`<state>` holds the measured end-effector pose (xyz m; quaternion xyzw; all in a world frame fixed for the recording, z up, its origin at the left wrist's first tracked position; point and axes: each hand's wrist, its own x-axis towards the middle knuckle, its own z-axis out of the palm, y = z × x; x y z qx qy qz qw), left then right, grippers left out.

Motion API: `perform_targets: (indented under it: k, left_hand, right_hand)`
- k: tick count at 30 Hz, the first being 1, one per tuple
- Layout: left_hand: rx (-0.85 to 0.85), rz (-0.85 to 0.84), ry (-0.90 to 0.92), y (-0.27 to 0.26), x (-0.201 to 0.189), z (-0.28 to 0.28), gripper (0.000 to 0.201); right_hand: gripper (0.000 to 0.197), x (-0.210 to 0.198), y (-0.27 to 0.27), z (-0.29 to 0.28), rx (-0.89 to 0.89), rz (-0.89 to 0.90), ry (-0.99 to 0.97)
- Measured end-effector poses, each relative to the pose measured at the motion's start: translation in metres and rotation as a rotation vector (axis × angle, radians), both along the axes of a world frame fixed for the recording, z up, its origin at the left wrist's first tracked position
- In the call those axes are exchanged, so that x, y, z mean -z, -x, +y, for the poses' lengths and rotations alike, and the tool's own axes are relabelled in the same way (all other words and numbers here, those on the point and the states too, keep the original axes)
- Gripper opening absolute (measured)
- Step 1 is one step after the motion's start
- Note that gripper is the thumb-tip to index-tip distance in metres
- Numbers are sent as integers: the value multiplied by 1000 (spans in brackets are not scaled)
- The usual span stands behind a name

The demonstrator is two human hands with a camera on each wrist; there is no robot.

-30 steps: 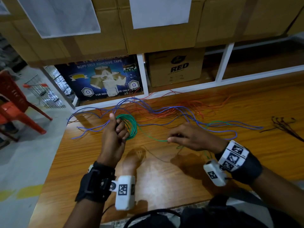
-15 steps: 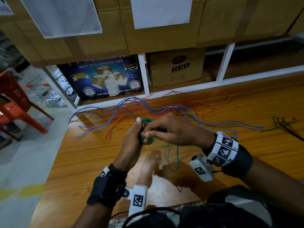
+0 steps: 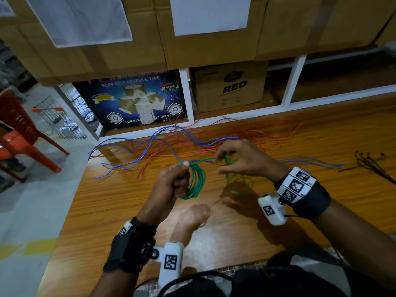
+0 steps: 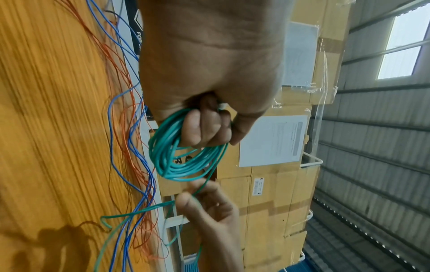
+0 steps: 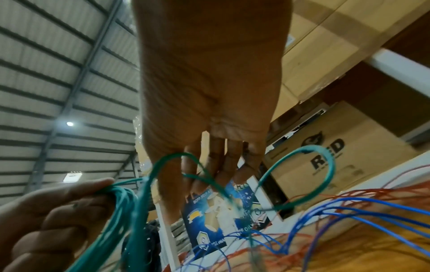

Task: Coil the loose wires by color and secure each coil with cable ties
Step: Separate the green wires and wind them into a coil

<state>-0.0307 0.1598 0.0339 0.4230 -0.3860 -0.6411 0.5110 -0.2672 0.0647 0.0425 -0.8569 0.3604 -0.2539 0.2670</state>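
Now above our wooden table (image 3: 102, 211), strewn with loose blue wires (image 3: 137, 153) and red wires (image 3: 252, 133), our left hand (image 3: 171, 183) grips the green coil (image 3: 196, 181), its loops hanging long-axis downward. A strand runs sideways from it to our right hand (image 3: 242, 159), which pinches it; half a second ago both hands met at the coil, and they have since drawn apart.

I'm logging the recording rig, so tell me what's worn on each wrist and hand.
Both hands are bare. The left hand has a black wrist strap carrying a white camera pod with a square black-and-white marker. The right hand has a black wristband, a white band of three markers and a similar white pod.
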Motion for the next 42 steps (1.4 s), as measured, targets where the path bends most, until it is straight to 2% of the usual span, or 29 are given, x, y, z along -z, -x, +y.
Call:
perform_targets:
  k: [2, 5, 9, 14, 20, 23, 24, 26, 29, 31, 33, 35, 37, 40, 42]
  left_hand:
    - [-44, -24, 3, -6, 0, 0, 35]
    - [-111, -155, 33, -11, 5, -2, 39]
    - [-142, -262, 61, -22, 15, -5, 43]
    - [-206, -287, 28, -29, 19, -3, 50]
    - [-386, -212, -57, -42, 23, -4, 40]
    - [-466, -146, -87, -49, 24, -4, 34]
    - [-479, -131, -93, -51, 24, -4, 33]
    - [-481, -111, -101, -51, 24, -4, 34]
    - [-456, -97, -96, -44, 25, -5, 35]
    - [-429, -98, -87, -40, 26, -6, 35]
    - [-385, -96, -72, -36, 27, -6, 35]
    - [-338, -95, -60, -32, 26, -5, 36]
    - [-293, -100, -60, -29, 23, -4, 38]
    - [-244, -99, -58, -23, 19, -3, 39]
    - [-225, -95, -55, -19, 17, -3, 39]
  right_hand:
    - [23, 13, 9, -3, 40, 46, -34]
    - [11, 24, 15, -1, 69, -52, -300]
    - [22, 25, 21, 1, 109, -190, -412]
    - [23, 36, 37, -10, 282, -485, -550]
    - [24, 67, 69, -36, 613, -1067, -859]
    - [22, 77, 82, -42, 760, -1215, -913]
    - [22, 78, 84, -42, 787, -1196, -917]
    - [20, 80, 83, -39, 791, -1042, -931]
    - [13, 79, 72, -31, 675, -741, -920]
    - [16, 77, 63, -27, 603, -615, -852]
    - [27, 74, 57, -26, 555, -524, -746]
    - [57, 71, 53, -26, 543, -388, -570]
    - [80, 68, 51, -28, 590, -168, -390]
    - [86, 57, 44, -27, 706, 110, -207]
    - [81, 47, 36, -24, 710, 143, -138]
